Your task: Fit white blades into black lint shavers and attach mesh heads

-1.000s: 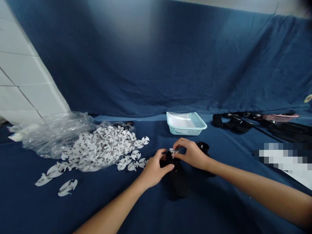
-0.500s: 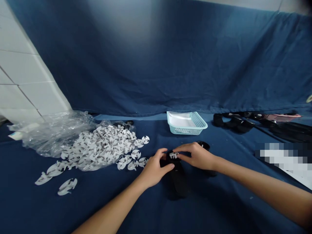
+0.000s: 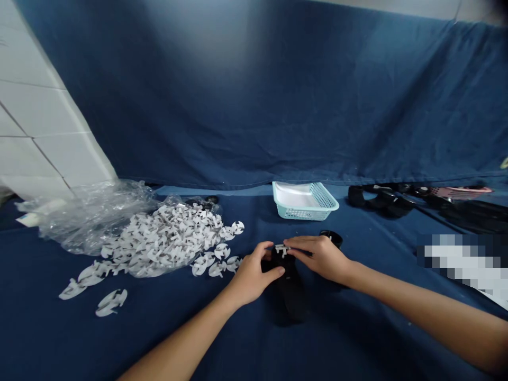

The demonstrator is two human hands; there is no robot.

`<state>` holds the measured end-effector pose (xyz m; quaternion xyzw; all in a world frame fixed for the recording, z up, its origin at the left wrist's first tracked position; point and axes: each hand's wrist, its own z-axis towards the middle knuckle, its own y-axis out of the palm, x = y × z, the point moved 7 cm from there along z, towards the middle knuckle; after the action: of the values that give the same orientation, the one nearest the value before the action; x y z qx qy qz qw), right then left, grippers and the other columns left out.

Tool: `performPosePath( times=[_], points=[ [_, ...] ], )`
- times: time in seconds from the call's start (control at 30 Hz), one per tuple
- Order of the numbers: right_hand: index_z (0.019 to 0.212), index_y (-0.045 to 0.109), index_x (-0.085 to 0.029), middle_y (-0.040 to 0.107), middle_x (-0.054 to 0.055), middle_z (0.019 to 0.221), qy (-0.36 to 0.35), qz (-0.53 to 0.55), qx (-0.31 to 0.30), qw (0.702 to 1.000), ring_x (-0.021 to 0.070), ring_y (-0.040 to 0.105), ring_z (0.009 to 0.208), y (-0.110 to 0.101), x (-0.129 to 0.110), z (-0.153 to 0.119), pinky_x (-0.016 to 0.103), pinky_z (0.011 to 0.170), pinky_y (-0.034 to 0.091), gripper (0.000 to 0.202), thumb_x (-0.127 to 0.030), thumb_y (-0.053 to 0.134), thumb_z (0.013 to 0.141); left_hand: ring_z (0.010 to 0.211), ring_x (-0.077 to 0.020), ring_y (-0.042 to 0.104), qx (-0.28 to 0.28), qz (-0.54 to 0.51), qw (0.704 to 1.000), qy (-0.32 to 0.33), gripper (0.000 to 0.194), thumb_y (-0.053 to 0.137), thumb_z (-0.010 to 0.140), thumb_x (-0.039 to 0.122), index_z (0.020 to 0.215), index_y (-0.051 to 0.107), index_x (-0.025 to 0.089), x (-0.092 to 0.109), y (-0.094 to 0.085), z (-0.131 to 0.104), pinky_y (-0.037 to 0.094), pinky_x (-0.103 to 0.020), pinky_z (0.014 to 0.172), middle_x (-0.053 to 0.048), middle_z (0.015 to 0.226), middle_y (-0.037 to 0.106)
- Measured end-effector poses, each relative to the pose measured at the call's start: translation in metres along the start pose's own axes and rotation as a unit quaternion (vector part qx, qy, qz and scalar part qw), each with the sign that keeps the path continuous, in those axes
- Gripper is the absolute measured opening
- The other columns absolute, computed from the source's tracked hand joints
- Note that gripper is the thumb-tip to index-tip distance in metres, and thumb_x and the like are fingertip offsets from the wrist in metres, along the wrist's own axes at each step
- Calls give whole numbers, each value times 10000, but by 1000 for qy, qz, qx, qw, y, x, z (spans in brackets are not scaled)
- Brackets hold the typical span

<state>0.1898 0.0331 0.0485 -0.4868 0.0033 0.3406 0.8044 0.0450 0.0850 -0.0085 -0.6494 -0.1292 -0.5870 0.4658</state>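
Note:
A long black plastic part [image 3: 291, 296] stands on the blue cloth in front of me. My left hand [image 3: 252, 275] is closed around its upper end, thumb on the near side and fingers on the far side. Over that end my right hand [image 3: 319, 256] pinches a small white plastic piece [image 3: 281, 250] between thumb and fingers. The piece sits at the black part's top; whether it touches is too small to tell. Behind my right hand is a round black part [image 3: 332, 238], partly hidden by that hand.
A heap of white plastic pieces [image 3: 162, 238] lies at the left beside a clear plastic bag [image 3: 95, 211]. A light-blue basket [image 3: 305, 213] stands at the back. Several black parts [image 3: 381, 201] and a pink basket [image 3: 462, 192] are at the right. A blue cloth [image 3: 238, 106] hangs behind.
My right hand has lifted the white piece slightly and tilted it at the top of the black part. My left hand keeps its place.

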Motion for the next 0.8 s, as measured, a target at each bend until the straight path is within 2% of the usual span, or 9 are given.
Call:
performPosePath(
  times=[0.13, 0.3, 0.5, 0.7, 0.8],
  points=[
    [1154, 688, -167, 720, 72, 1117, -6, -2, 2, 1000, 234, 685, 1034, 3, 0, 0, 381, 941, 571, 260, -212, 554, 935, 1093, -235, 610, 1, -1, 1000, 0, 545, 682, 788, 318, 1281, 464, 239, -1, 0, -1, 448, -404, 982, -78, 1151, 665],
    [1179, 677, -198, 712, 60, 1139, -26, 3, -29, 999, 224, 670, 1064, 4, -2, -2, 373, 946, 564, 281, -186, 556, 926, 1097, -232, 609, 2, 1, 1000, 2, 556, 685, 784, 322, 1286, 460, 242, -1, 0, -1, 451, -395, 980, -75, 1162, 663],
    [1161, 679, -221, 682, 72, 1163, -32, 26, -99, 994, 212, 644, 1060, -6, -12, 7, 389, 925, 546, 287, -177, 569, 900, 1094, -236, 615, 1, -2, 1000, 10, 544, 682, 787, 333, 1277, 463, 241, 1, -1, 0, 455, -402, 978, -69, 1150, 672],
    [1061, 692, -180, 712, 67, 1015, -86, 16, -177, 980, 203, 634, 998, -10, -21, 27, 373, 873, 509, 341, -5, 481, 858, 1105, -232, 615, -1, -10, 1000, 3, 530, 681, 787, 320, 1266, 468, 240, 3, -1, 0, 449, -397, 984, -68, 1161, 676],
    [1025, 689, -181, 709, 52, 952, -119, -14, -225, 967, 198, 627, 929, -7, -23, 35, 359, 831, 487, 293, -16, 501, 871, 1095, -230, 616, 0, -6, 1000, -1, 526, 676, 788, 321, 1265, 472, 234, 3, -1, 0, 452, -389, 973, -66, 1140, 679]
  ],
)
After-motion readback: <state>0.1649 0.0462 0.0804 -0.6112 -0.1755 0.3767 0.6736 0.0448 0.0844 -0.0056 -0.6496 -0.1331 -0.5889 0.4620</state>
